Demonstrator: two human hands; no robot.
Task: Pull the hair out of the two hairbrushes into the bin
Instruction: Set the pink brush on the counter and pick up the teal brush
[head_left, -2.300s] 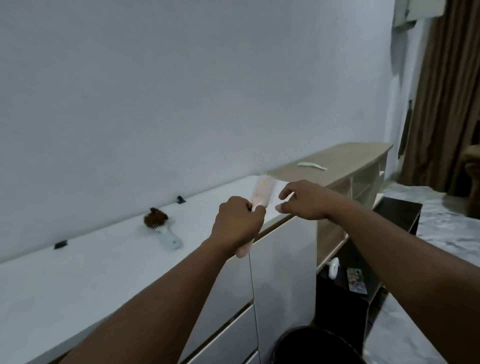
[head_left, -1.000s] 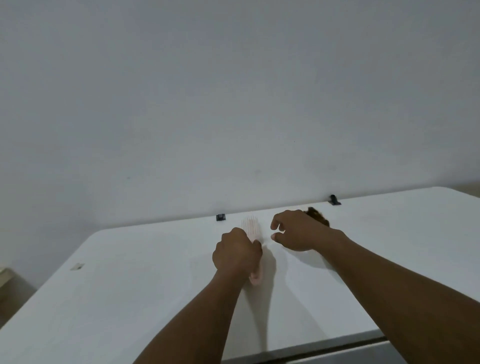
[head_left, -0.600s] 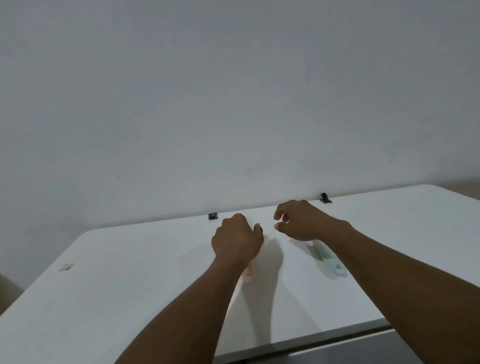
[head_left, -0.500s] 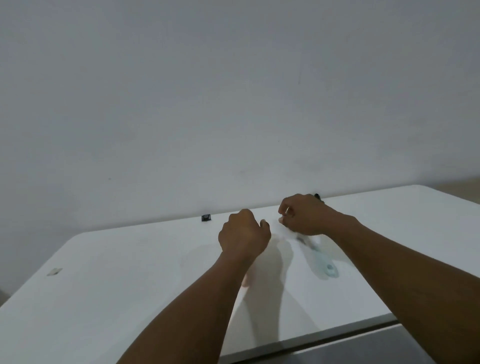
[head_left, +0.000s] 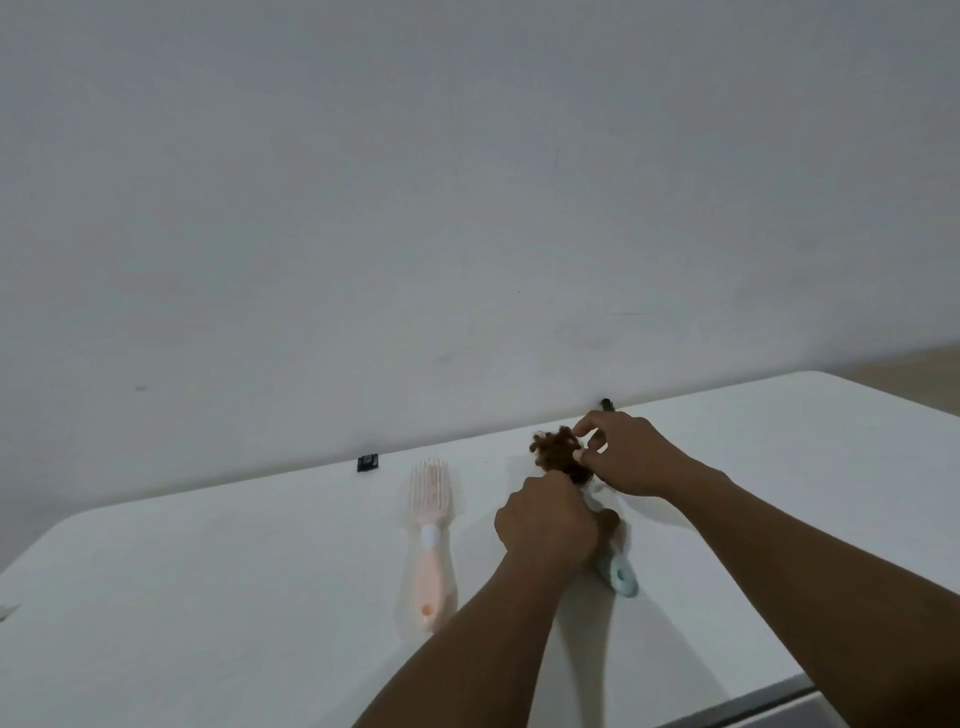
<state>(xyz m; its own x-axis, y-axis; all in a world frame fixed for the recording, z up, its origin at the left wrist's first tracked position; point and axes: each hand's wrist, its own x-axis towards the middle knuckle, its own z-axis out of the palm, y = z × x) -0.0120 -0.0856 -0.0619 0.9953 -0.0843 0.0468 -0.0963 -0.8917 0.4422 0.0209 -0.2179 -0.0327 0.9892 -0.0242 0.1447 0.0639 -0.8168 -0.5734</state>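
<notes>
The pale-blue plastic hairbrush (head_left: 621, 577) is held down on the white worktop (head_left: 260, 597) by the left grip (head_left: 548, 522) so that its curly brown hair tuft (head_left: 556, 448), pinched by the right grip (head_left: 631, 460), may be pulled.

A pink brush (head_left: 430, 540) lies flat at lower centre, clean bristles up, handle toward the bottom edge. Just right, a pale blue brush (head_left: 619, 576) bears a brown hair clump (head_left: 557, 446) on its head.
</notes>
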